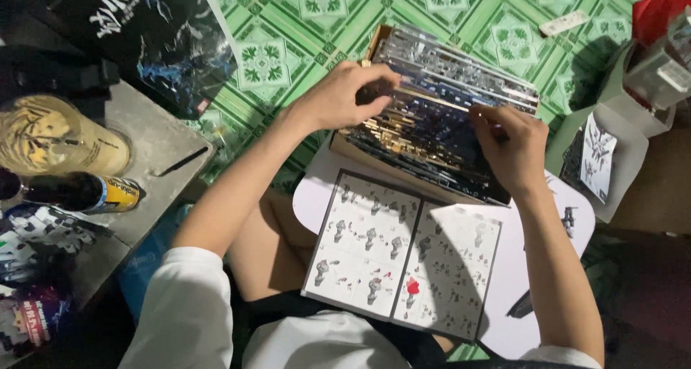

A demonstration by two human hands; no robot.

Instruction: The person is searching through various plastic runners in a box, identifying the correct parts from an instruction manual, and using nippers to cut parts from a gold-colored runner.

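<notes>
over an open cardboard box (360, 149) of plastic part frames (432, 117), the left hand (338, 96) and right hand (507, 146) each pinch a frame; an open booklet (403, 254) lies just below on the white surface (504, 268).

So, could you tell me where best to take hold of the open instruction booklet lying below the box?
Probably the instruction booklet by its near edge, coming from the person's side: it lies flat and open, and that edge overhangs the white table, while the box crowds the far edge.

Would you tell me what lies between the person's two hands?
In the head view, dark plastic part frames stacked in the cardboard box span the gap between left hand and right hand.
</notes>
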